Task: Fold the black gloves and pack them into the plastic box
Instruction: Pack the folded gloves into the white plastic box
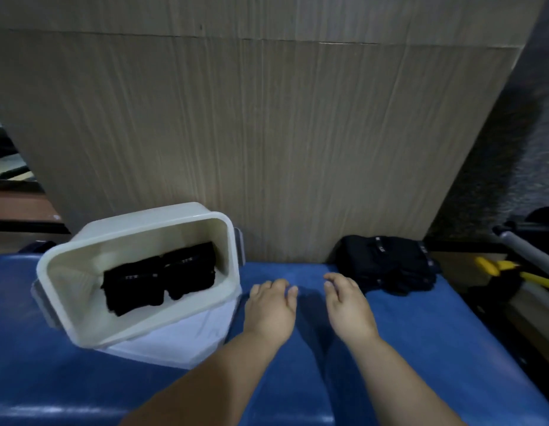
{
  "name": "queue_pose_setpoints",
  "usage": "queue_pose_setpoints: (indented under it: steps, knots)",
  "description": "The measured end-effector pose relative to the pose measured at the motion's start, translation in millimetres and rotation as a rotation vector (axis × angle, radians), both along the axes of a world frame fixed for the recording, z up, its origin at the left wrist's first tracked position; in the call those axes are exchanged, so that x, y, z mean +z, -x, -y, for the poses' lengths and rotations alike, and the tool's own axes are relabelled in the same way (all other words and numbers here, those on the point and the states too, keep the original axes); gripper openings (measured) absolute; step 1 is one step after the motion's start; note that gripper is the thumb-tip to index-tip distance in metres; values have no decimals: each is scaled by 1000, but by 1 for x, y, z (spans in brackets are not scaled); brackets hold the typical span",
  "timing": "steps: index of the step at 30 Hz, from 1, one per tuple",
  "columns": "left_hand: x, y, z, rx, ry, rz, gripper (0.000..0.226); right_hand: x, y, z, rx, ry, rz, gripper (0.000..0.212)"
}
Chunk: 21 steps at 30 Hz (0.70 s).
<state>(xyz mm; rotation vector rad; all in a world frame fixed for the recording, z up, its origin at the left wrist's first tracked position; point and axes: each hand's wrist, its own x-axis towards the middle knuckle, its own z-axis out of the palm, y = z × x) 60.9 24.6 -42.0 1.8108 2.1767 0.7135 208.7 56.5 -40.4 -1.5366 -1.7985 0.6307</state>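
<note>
A cream plastic box point(82, 321) stands at the left on the blue surface, tilted slightly. Two folded black gloves point(158, 279) lie side by side inside it. A heap of loose black gloves point(386, 264) lies at the back right against the cardboard wall. My left hand point(270, 305) and my right hand point(348, 304) hover over the blue surface between the box and the heap, palms down, fingers relaxed, holding nothing. The right hand's fingertips are a little short of the heap.
A tall cardboard sheet point(267, 133) closes off the back. A white cloth or lid point(181, 339) lies under the box's near corner. Yellow-handled tools point(512, 270) and a grey tube point(525, 247) lie beyond the blue surface point(420, 348) at the right.
</note>
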Motion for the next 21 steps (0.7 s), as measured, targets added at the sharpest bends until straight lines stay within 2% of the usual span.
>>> queue_pose_setpoints:
  steps: [5, 10, 14, 21]
  knots:
    - [3, -46, -22, -79, 80, 130, 38, -8, -39, -9, -139, -2, -82, 30]
    - [10, -80, -53, -111, 117, 271, 39, -10, -58, -21, -182, 28, -142, 31]
    - [13, -98, -72, -79, 153, 474, 40, -11, -64, -32, -204, 24, -170, 31]
    - [9, -113, -101, -3, 153, 670, 41, -18, -70, -42, -178, 53, -210, 32]
